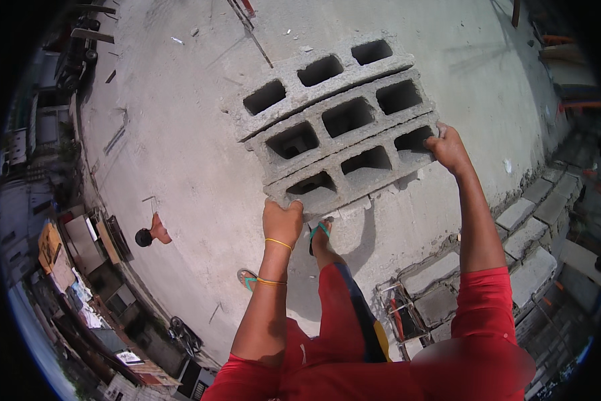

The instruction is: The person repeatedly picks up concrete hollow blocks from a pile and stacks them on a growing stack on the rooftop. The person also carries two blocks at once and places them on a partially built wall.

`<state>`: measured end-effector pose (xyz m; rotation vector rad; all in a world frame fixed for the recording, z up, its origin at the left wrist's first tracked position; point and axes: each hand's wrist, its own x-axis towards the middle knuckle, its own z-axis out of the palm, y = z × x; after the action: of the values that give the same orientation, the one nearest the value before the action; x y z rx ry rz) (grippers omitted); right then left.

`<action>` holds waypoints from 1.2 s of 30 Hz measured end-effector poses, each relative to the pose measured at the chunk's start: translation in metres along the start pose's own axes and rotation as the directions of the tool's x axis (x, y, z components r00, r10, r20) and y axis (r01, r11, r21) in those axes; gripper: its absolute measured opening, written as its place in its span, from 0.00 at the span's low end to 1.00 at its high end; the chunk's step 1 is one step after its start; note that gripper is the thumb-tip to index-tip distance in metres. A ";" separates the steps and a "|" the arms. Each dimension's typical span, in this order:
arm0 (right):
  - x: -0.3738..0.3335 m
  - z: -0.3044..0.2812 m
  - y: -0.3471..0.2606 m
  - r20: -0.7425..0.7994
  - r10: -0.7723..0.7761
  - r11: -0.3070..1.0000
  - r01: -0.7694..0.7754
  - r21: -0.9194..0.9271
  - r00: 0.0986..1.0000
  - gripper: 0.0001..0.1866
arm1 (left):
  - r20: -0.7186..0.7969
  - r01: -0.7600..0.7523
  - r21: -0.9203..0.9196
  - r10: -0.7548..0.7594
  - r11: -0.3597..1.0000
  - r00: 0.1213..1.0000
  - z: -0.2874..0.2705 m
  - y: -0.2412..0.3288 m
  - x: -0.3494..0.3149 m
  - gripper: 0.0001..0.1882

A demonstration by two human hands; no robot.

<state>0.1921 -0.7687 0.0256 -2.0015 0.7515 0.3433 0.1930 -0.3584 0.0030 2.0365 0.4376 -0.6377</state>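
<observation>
Three grey concrete hollow blocks lie side by side in front of me, their square holes facing up. My left hand (283, 217) is closed on the left end of the nearest hollow block (335, 191). At that block's right end, my right hand (449, 148) grips the edge, its thumb by the hole. The middle hollow block (317, 120) sits right behind it. Beyond that, the farthest hollow block (290, 81) is parted from the middle one by a dark gap. My fingers under the block's ends are hidden.
Pale concrete ground (200, 167) surrounds the blocks. More blocks are stacked in a low wall (514, 214) at the right. A wire-framed item (402, 314) stands by my right leg. A person (155, 232) is off to the left, and a parked motorcycle (185, 336) is at the lower left.
</observation>
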 end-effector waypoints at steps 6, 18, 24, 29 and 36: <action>0.000 0.002 0.011 -0.098 -0.069 0.991 0.057 -0.121 0.993 0.27 | 0.218 0.096 -0.303 -0.029 0.948 0.976 -0.028 0.018 -0.010 0.32; -0.193 0.153 -0.015 -0.382 -0.227 0.950 0.290 0.115 0.896 0.10 | 0.163 0.164 0.156 -0.189 0.974 0.968 -0.223 -0.275 -0.075 0.28; -0.283 0.416 -0.038 0.380 -0.018 0.997 -0.012 0.078 0.925 0.09 | -0.080 0.445 0.140 -0.438 0.884 0.895 -0.331 -0.449 -0.138 0.24; -0.327 0.599 -0.031 0.721 0.162 0.859 0.263 -0.438 0.674 0.17 | 0.013 0.662 -0.088 -0.664 0.744 0.748 -0.434 -0.575 -0.196 0.28; -0.345 0.798 -0.039 0.995 0.046 0.122 0.988 -0.093 0.088 0.10 | -0.469 0.565 -0.400 -0.691 0.721 0.550 -0.482 -0.734 -0.252 0.32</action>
<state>-0.0032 0.0524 -0.1854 -2.2269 -1.5125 1.3493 -0.2741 0.4152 -0.1327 1.8058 1.6215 -0.3083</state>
